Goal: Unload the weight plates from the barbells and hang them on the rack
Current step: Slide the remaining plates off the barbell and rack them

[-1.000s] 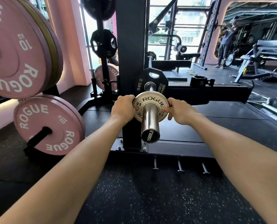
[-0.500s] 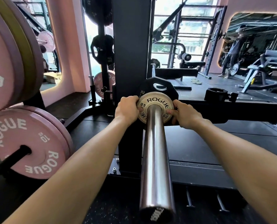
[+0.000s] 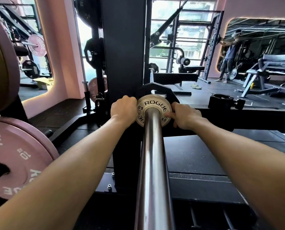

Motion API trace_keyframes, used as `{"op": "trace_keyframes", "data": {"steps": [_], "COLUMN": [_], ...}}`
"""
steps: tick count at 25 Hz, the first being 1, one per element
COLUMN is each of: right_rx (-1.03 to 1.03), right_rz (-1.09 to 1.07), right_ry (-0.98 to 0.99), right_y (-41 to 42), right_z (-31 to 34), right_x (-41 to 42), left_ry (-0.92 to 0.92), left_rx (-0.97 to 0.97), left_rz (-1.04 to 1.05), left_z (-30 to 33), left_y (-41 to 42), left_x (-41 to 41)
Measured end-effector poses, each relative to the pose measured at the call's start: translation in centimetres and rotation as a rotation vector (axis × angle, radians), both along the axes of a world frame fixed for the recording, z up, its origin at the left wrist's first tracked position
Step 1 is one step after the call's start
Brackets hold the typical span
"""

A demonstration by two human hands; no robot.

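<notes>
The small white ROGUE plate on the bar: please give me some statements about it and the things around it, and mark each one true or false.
1. Both hands hold the small white plate at its edges, the left hand on one side and the right hand on the other. True.
2. The small white plate is already off the barbell sleeve. False: the sleeve passes through its centre hole.
3. A black plate sits right behind the small white plate. True.
4. The pink plate at lower left is marked 25 KG. False: it reads 10 KG.
5. A black collar is clamped on the sleeve in front of the white plate. False: it rests on the black beam to the right.
</notes>
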State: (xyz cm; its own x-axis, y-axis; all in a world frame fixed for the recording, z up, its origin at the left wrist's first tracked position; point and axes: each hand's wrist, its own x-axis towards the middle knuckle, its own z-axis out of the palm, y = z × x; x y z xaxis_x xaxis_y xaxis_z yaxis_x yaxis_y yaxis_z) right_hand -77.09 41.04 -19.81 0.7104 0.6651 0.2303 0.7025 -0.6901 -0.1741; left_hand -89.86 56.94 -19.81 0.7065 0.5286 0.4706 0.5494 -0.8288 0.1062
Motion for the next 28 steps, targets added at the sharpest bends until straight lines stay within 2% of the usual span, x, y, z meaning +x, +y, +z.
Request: {"op": "trace_keyframes", "data": {"steps": [4,6,13,17,23,25,28], "right_rx": [-0.139,-0.175,-0.149,-0.103,0.042,0.084,0.024], "right_rz": [-0.067,-0.097,-0.184,-0.203,-0.326,-0.363,-0.393], "right_ry": [-0.129,-0.141,-0.078,-0.075,-0.215,-0.213,-0.179], "right_y": [0.5,0.6,0.9,-1.4,-6.6,-8.7,-11.9], "right_z": [1.6,1.9,1.6,2.6,3.8,4.3,4.7], "right_x": [-0.1,-0.4,-1.9,-2.2,1.7,3.9,7.4], "left_ry": [0.146,0.188,0.174,0.030,-0.194,-0.168,0.056], "left_rx": [0.315,0.377,0.242,0.136,0.058,0.017,0.002], "left_rz": [0.033,0.042,0.058,-0.108,-0.389,-0.490,-0.555], "left_z": [1.2,1.4,2.2,3.4,6.5,7.4,8.0], "left_y": [-0.2,0.0,-1.1,-2.3,-8.2,-10.0,-12.0], "left_x": [0.2,0.2,-0.1,-0.6,4.0,7.2,12.8]}}
